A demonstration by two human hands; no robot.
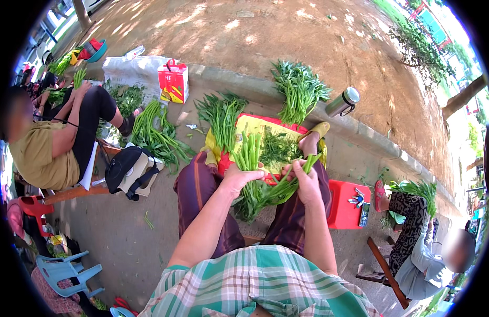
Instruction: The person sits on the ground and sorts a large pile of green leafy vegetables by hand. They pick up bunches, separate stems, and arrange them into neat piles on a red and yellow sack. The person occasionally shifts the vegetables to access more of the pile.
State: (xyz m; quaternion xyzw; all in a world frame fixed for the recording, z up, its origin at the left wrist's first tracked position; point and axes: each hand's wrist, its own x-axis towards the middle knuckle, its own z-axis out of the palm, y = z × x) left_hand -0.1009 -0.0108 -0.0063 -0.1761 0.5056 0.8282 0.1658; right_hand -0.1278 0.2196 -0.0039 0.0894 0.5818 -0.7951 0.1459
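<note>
My left hand (238, 179) is closed around a bunch of green leafy stems (248, 152) that look like water spinach. The cut ends point up and the leaves hang down between my knees. In my right hand (306, 180), a few more stems (312, 159) are pinched between thumb and fingers, with their leaves trailing toward the bunch. Beyond both hands, a yellow and red printed sack (249, 125) lies flat on the ground. Loose plucked leaves (278, 146) are heaped on it. One pile of greens (224, 115) rests at its left edge, another pile (298, 89) at its far right.
A red plastic stool (341, 198) at my right bears keys and a phone. A steel flask (343, 101) stands by the concrete curb (363, 128). More stems (157, 130) lie leftward, near a black cap (125, 164) and a shopping bag (173, 82). People sit on both sides.
</note>
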